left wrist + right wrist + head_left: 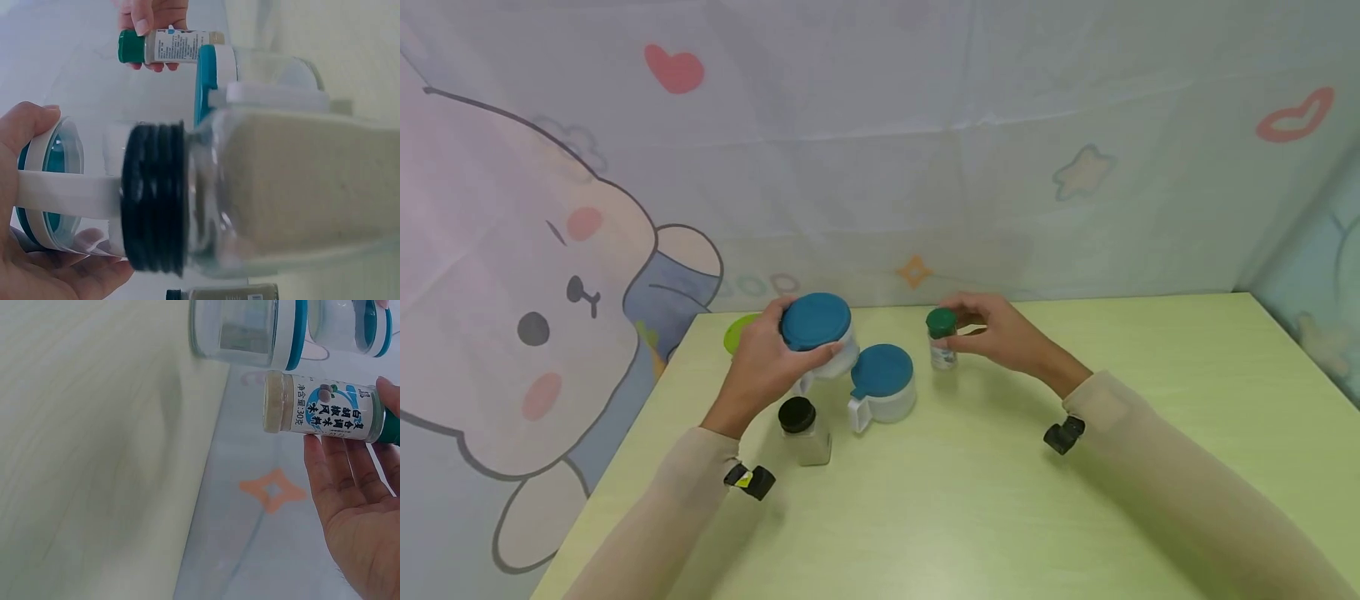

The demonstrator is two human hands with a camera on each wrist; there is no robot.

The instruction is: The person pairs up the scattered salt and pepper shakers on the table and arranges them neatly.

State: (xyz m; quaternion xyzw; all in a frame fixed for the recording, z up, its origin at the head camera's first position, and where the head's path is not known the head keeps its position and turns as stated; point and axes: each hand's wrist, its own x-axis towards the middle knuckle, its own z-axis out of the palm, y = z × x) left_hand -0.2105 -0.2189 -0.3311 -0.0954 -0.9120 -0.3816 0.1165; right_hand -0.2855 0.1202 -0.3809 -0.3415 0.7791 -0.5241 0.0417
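Observation:
My left hand [760, 362] grips a clear seasoning jar with a blue lid [817, 320] and a white handle, raised above the table. A second blue-lidded jar [883, 371] of the same kind stands just to its right, handle toward me. With fingers and thumb, my right hand [1000, 333] holds a small spice bottle [942, 355] with a green cap. Its printed label [334, 407] and pale contents show in the right wrist view. Close by the left wrist stands a square glass jar [811, 446] with a black lid, large in the left wrist view.
Behind the left hand, a lime-green round thing [739, 333] shows in part. Another small dark-capped bottle [250, 292] appears at the left wrist view's bottom edge. The pale table [970, 508] ends at a cartoon-printed cloth [865, 167].

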